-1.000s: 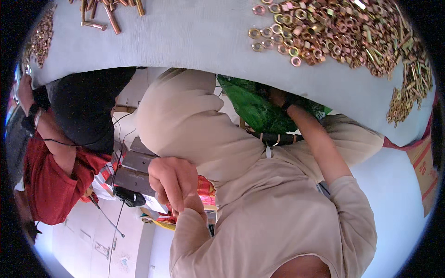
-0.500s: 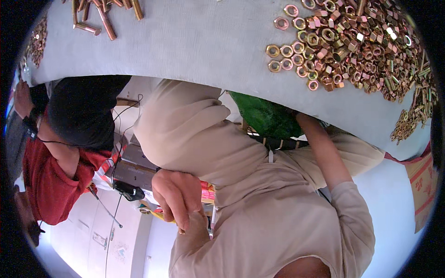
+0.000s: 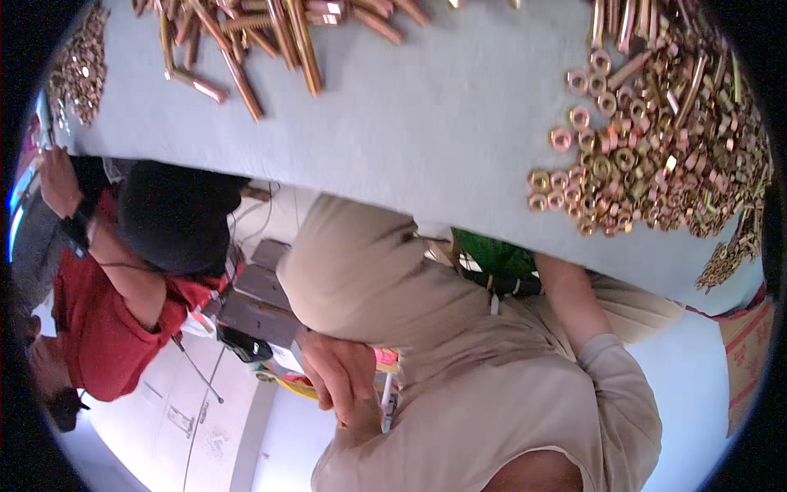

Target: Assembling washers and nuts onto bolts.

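Observation:
My left hand (image 3: 340,373) is a loose fist beside my left thigh, below the table edge. Its fingers curl around a bolt, most of which they hide; a brassy threaded tip showed under them a moment earlier. My right forearm (image 3: 570,299) reaches under the table's front edge, and the hand itself is out of sight there. Close to it is a green sheet-like bag (image 3: 492,252), partly covered by the table. On the grey tabletop (image 3: 393,123) lie copper-coloured bolts (image 3: 238,78) at the far left and a big heap of hex nuts (image 3: 648,164) at the right.
Several bolts (image 3: 631,29) lie on and behind the nut heap. A smaller pile of fasteners (image 3: 80,70) is at the far left. A person in a red shirt (image 3: 115,320) sits at my left. Dark boxes (image 3: 258,316) stand beside my leg; a cardboard box (image 3: 748,369) is at right.
The view has tilted, so the tabletop and its bolts and nuts appear lower and further right. Less of the green bag shows. My left hand stays closed by my thigh.

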Tool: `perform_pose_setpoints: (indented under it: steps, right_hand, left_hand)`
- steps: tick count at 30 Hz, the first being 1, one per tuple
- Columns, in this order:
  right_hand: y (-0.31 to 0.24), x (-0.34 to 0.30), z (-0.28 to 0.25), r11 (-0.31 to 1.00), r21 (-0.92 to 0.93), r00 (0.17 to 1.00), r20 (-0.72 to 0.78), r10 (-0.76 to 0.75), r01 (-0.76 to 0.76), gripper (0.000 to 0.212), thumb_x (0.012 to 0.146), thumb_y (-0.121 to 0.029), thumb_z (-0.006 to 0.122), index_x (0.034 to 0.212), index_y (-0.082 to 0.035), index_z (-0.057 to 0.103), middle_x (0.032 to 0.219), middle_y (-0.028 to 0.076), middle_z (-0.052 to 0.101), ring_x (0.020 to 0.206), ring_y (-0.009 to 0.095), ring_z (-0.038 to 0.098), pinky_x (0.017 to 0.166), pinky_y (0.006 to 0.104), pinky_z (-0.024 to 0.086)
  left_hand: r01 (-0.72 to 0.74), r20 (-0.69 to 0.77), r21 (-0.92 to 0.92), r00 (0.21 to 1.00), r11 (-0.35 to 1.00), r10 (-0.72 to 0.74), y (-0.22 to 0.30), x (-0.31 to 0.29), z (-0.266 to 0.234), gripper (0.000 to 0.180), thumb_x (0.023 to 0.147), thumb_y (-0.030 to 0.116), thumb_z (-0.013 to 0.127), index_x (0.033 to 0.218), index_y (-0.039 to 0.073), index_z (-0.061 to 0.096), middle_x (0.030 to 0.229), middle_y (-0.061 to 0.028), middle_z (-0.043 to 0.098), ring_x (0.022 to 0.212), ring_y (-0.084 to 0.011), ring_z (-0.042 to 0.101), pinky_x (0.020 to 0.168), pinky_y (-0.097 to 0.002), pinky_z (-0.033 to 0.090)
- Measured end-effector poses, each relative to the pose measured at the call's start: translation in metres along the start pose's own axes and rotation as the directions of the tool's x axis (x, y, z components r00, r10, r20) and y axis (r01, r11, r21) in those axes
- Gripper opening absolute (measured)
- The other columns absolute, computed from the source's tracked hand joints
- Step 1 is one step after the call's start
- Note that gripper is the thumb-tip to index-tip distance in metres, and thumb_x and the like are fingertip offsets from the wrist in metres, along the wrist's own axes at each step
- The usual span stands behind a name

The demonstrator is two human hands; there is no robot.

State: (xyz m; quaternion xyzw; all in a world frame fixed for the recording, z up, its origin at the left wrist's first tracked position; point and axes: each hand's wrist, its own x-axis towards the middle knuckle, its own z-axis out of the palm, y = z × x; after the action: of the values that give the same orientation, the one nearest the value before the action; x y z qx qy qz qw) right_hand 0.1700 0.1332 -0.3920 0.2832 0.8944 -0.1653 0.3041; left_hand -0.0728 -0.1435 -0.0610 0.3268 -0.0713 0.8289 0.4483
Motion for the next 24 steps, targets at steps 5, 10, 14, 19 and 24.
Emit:
perform_pose_setpoints:
  steps: [5,10,14,19,24]
  right_hand:
    - [-0.002,-0.028,0.008,0.998,0.015,0.997,0.047,0.065,-0.066,0.033,0.083,-0.021,0.049,0.113,-0.008,0.052,0.122,0.016,0.046,0.111,0.029,0.044,0.088,0.0466,0.035]
    - [0.004,-0.053,0.009,0.989,0.023,0.985,0.089,0.146,-0.149,0.033,0.083,-0.021,0.049,0.113,-0.008,0.052,0.122,0.016,0.046,0.111,0.029,0.044,0.088,0.0463,0.035]
    - [0.009,-0.064,0.014,0.980,0.025,0.974,0.117,0.194,-0.198,0.033,0.083,-0.021,0.049,0.113,-0.008,0.052,0.122,0.016,0.046,0.111,0.028,0.044,0.088,0.0461,0.036]
    - [0.008,-0.071,0.026,0.975,0.027,0.964,0.154,0.215,-0.222,0.033,0.083,-0.021,0.049,0.113,-0.008,0.052,0.122,0.016,0.047,0.111,0.028,0.044,0.088,0.0459,0.036]
    - [0.006,-0.064,0.030,0.972,0.027,0.960,0.170,0.224,-0.232,0.032,0.083,-0.021,0.049,0.113,-0.008,0.053,0.121,0.017,0.047,0.111,0.028,0.044,0.088,0.0456,0.036]
  left_hand:
    - [0.122,0.126,-0.145,0.987,0.982,-0.104,0.001,-0.018,0.003,0.032,0.092,0.018,0.042,0.110,-0.008,0.043,0.096,-0.0195,0.053,0.083,-0.0356,0.056,0.073,-0.0553,0.044]
    - [0.129,0.184,-0.115,0.977,0.985,-0.106,-0.002,-0.022,-0.004,0.031,0.091,0.017,0.044,0.109,-0.007,0.046,0.096,-0.0203,0.053,0.080,-0.0363,0.053,0.069,-0.0498,0.043]
    - [0.081,0.207,-0.086,0.976,0.993,-0.062,-0.004,-0.008,-0.019,0.031,0.087,0.010,0.053,0.112,-0.007,0.044,0.080,-0.0176,0.055,0.055,-0.0298,0.048,0.044,-0.0420,0.036]
    - [0.099,0.143,-0.137,0.987,0.986,-0.080,0.004,0.011,-0.021,0.027,0.088,0.015,0.051,0.107,-0.005,0.051,0.072,-0.0138,0.055,0.052,-0.0288,0.051,0.043,-0.0384,0.038]
    - [0.069,0.034,-0.102,0.997,0.992,-0.066,0.007,0.010,-0.025,0.030,0.089,0.015,0.049,0.110,-0.007,0.049,0.073,-0.0155,0.054,0.050,-0.0284,0.049,0.041,-0.0386,0.036]
